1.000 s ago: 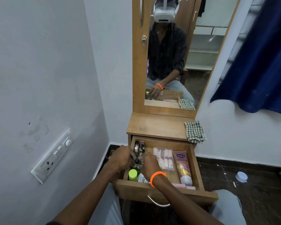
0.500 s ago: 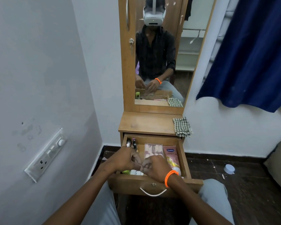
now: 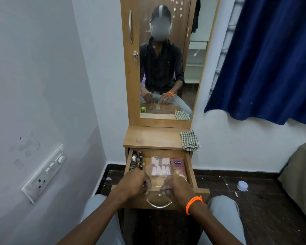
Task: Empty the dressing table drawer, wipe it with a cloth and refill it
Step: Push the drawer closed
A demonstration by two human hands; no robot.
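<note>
The wooden drawer (image 3: 190, 167) of the dressing table stands pulled out. Inside lie several small dark bottles (image 3: 136, 161) at the left, a clear pack of pink tubes (image 3: 160, 166) in the middle and a pink lotion tube (image 3: 179, 167) at the right. My left hand (image 3: 135, 183) and my right hand (image 3: 177, 188), with an orange wristband, curl their fingers over the drawer's front edge, either side of the metal handle (image 3: 159, 203). A checked cloth (image 3: 190, 140) lies on the right end of the tabletop (image 3: 151, 137).
A tall mirror (image 3: 166, 68) rises behind the tabletop. The left wall carries a switch board (image 3: 44, 172). A blue curtain (image 3: 263, 59) hangs at the right, above a brown cushion (image 3: 298, 174). A white cap (image 3: 242, 185) lies on the dark floor. My knees flank the drawer.
Both hands came out of the drawer's left front part and back onto its front edge. The view has tilted upward, so more of the mirror shows.
</note>
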